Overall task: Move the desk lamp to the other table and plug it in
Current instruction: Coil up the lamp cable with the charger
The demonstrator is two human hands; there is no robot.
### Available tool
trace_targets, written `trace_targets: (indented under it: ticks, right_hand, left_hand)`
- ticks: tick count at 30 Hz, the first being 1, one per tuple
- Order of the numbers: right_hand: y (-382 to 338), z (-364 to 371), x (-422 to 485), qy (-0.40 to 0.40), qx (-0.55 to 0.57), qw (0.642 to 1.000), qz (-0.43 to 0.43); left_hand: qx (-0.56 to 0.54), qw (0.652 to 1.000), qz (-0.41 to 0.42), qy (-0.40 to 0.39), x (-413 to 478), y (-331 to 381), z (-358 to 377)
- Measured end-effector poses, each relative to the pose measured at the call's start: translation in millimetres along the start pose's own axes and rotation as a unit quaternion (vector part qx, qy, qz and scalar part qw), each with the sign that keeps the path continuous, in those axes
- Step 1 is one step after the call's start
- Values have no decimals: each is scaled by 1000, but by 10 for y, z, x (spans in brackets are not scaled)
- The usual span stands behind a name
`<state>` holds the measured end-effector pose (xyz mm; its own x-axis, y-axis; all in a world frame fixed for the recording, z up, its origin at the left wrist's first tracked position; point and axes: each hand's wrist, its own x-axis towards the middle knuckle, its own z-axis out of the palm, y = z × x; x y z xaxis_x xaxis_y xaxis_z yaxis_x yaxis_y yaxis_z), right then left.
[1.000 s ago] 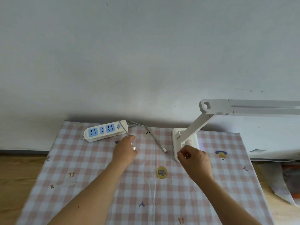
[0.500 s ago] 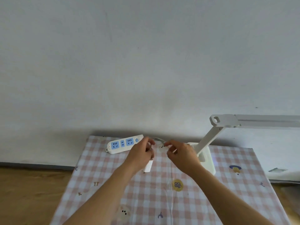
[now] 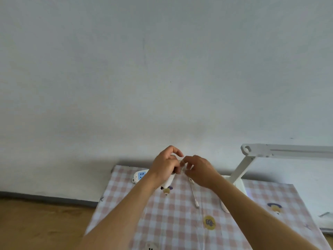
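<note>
A blue-and-white power strip lies at the back of the checked tablecloth, partly behind the left wrist. The left hand grips a white plug adapter. The right hand, fingertips meeting the left's, pinches the thin white cable, whose free end hangs below. The desk lamp stands just to the right on this table.

The checked table holds a power strip, the desk lamp and a loose cable

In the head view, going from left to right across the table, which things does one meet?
Power strip → left hand → right hand → lamp.
</note>
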<state>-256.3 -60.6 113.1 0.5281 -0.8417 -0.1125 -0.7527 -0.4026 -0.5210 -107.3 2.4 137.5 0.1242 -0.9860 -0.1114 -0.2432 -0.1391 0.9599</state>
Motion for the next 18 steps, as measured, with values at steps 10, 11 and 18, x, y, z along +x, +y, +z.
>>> trace_targets:
  ticks: [10, 11, 18]
  right_hand:
    - [123, -234, -173, 76, 21, 994, 77]
    - [79, -287, -172, 91, 45, 992, 72]
    - [-183, -641, -237, 149, 210, 966, 36]
  left_hand:
    - [98, 993, 22, 67, 60, -16, -122]
    - [109, 991, 18, 74, 74, -28, -116]
    - [93, 994, 1, 56, 144, -53, -30]
